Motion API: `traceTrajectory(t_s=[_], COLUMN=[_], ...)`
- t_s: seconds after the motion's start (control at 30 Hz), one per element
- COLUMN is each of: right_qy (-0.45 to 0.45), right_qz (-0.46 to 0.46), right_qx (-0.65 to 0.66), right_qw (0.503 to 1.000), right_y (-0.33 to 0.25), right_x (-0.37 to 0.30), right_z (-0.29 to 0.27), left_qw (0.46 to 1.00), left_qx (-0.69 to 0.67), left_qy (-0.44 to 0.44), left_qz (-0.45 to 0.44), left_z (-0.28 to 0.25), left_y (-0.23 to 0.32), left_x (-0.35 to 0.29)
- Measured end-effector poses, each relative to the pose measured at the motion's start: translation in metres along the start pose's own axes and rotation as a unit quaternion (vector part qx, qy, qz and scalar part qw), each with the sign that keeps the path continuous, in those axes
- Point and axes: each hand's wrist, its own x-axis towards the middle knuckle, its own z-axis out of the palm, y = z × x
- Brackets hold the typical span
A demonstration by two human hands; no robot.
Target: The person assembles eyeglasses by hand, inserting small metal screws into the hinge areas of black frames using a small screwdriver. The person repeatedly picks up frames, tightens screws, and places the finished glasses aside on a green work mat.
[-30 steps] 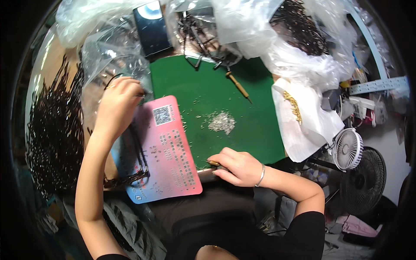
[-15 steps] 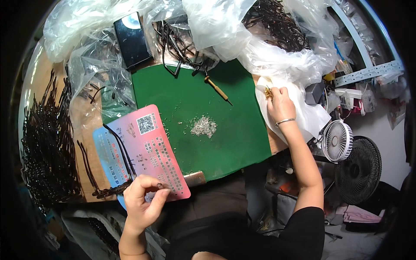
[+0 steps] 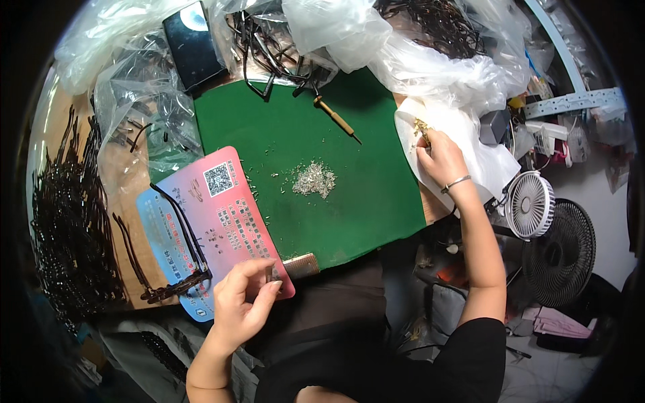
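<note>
My left hand (image 3: 243, 300) is closed in a pinch over the lower right corner of a pink and blue printed card (image 3: 252, 225). A small brownish piece, too small to name, shows between its thumb and forefinger. Dark tortoiseshell eyeglasses (image 3: 176, 289) lie beside that hand, with one long temple across the card. Over the white sheet (image 3: 484, 151) at the right, the fingertips of my right hand (image 3: 440, 160) are closed at a little heap of small gold-coloured parts (image 3: 420, 126). Tiny silver screws (image 3: 314, 180) are piled on the green mat (image 3: 356, 215).
A brass-handled screwdriver (image 3: 336, 119) lies at the mat's far side. Dark eyeglass temples (image 3: 70, 228) are heaped at the left, with more temples (image 3: 265, 54) at the back. A phone (image 3: 193, 46) and plastic bags (image 3: 336, 30) line the far edge. A white fan (image 3: 529, 205) stands at right.
My left hand has shifted right, away from the eyeglasses, keeping its pinch, and the eyeglasses now show fully. The right hand has moved slightly down and right, staying at the gold-coloured parts.
</note>
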Motion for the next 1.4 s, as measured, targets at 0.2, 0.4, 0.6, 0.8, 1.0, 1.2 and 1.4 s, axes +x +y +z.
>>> traceTrajectory(t_s=[0.2,0.4,0.6,0.8,1.0,1.2,1.4], right_qy=[-0.066,-0.030,-0.086,-0.188,-0.187,-0.145,-0.187], right_qz=[0.119,0.133,0.005,-0.203,-0.168,-0.155,-0.123], right_qx=[0.198,0.203,0.251,0.407,0.478,0.490,0.569], right_qw=[0.971,0.970,0.964,0.871,0.842,0.846,0.791], right_y=[-0.011,-0.005,-0.091,-0.167,-0.175,-0.177,-0.174], right_x=[0.008,0.005,-0.034,-0.066,-0.068,-0.075,-0.077], right_z=[-0.016,0.001,-0.039,-0.016,-0.001,0.006,0.015], left_qw=[0.999,0.996,0.977,0.939,0.913,0.910,0.912], left_qx=[-0.028,-0.089,-0.161,-0.271,-0.313,-0.329,-0.348], left_qy=[-0.039,-0.028,-0.054,-0.113,-0.120,-0.120,-0.112], left_qz=[0.012,0.006,-0.125,-0.181,-0.231,-0.224,-0.186], left_z=[0.003,0.008,0.014,0.029,0.019,0.022,0.024], left_y=[-0.007,-0.003,-0.003,0.014,0.016,0.012,-0.001], left_x=[-0.001,-0.002,-0.011,-0.011,-0.010,-0.007,-0.008])
